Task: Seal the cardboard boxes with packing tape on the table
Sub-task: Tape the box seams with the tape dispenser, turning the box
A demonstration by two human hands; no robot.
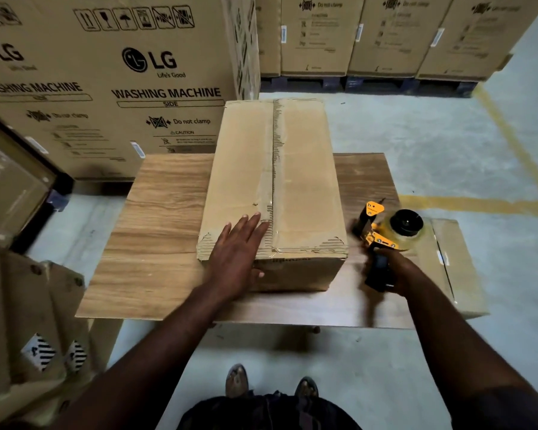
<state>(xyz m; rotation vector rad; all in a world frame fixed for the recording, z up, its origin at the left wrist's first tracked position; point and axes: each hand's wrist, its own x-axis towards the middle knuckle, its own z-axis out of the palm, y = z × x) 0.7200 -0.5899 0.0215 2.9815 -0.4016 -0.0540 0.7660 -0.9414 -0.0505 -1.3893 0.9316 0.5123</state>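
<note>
A box (pixel 292 181) lay on the tabletop (pixel 162 228), its long axis running straight away from the person and its centre seam (pixel 274 169) following the same line. The left grip (pixel 236 252) rested flat and released on the near end of the lid, fingers straight, fingertips touching the lid just left of the seam. The right grip (pixel 395 271) was clenched round the handle of a dispenser (pixel 392 231), held off the box's near right corner, over the tabletop's right side. The seam's near end therefore lay to the left of the dispenser and a little ahead of it, and the right grip was the one placed to carry tape across. Whether tape already covered the whole seam could not be told. A second box (pixel 457 268) sat lower, beyond the tabletop's right edge.
</note>
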